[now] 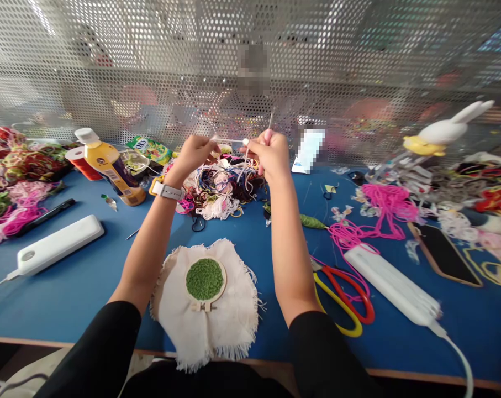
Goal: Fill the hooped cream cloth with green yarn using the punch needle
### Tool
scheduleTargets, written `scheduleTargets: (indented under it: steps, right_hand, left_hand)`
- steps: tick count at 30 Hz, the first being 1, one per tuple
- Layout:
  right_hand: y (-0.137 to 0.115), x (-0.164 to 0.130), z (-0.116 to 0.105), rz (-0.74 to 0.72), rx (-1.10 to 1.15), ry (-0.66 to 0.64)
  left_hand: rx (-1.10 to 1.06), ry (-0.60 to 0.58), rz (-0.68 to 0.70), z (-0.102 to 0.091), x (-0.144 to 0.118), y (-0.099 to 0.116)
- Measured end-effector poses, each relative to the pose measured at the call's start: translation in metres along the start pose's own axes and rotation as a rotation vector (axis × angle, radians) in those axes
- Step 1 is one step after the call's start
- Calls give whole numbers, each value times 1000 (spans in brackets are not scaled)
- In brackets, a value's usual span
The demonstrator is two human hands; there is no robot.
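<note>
Both my hands are raised over the blue table (pixel 88 276), fingers pinched. My left hand (pixel 195 152) pinches one end of a pale thread (pixel 229 140) stretched level between the hands. My right hand (pixel 268 150) holds a thin punch needle (pixel 270 119) that points up, with loose thread ends hanging below it. Under the hands lies a tangled heap of mixed yarn (pixel 217 188). Near the table's front edge a small wooden hoop with a green stitched patch (pixel 204 279) rests on frayed cream cloth (pixel 209 320), between my forearms.
Red and yellow scissors (pixel 345 298), two white power banks (pixel 57 246) (pixel 393 284), a phone (pixel 444 254), pink yarn (pixel 383 210), a yellow glue bottle (pixel 111 166), a black pen (pixel 47 216), yarn piles at left (pixel 14 177). A perforated metal screen (pixel 250 66) closes the back.
</note>
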State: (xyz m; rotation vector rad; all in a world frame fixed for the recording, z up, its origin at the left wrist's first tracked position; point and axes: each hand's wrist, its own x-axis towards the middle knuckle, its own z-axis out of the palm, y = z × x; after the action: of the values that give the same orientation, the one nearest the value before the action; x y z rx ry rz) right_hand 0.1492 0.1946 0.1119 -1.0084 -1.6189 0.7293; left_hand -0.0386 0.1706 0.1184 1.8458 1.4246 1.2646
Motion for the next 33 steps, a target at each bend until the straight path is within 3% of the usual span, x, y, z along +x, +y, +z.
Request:
scheduleTargets:
  steps: [3, 8, 13, 18, 22, 28, 30, 33]
  right_hand:
    - [17, 4, -2, 69, -128, -51]
    - [37, 3, 2, 35, -657, -135]
    - [58, 0, 11, 29, -784, -248]
    - [59, 3, 9, 6, -725, -155]
    - [37, 10, 6, -121, -551, -18]
    - [-4, 2, 7, -177, -232, -49]
    - [-12, -2, 4, -182, -183, -66]
    - [-11, -1, -4, -186, -138, -53]
  left_hand:
    - [-95, 56, -21, -13, -4, 11]
    - [-104, 84, 69, -29, -16, 30]
    - [77, -224, 140, -45, -31, 47]
    - [161, -252, 136, -44, -24, 36]
    - [325, -332, 123, -22, -13, 10]
    - [412, -147, 219, 28, -5, -4]
    - [319, -60, 205, 33, -1, -7]
    - [120, 67, 176, 23, 4, -12]
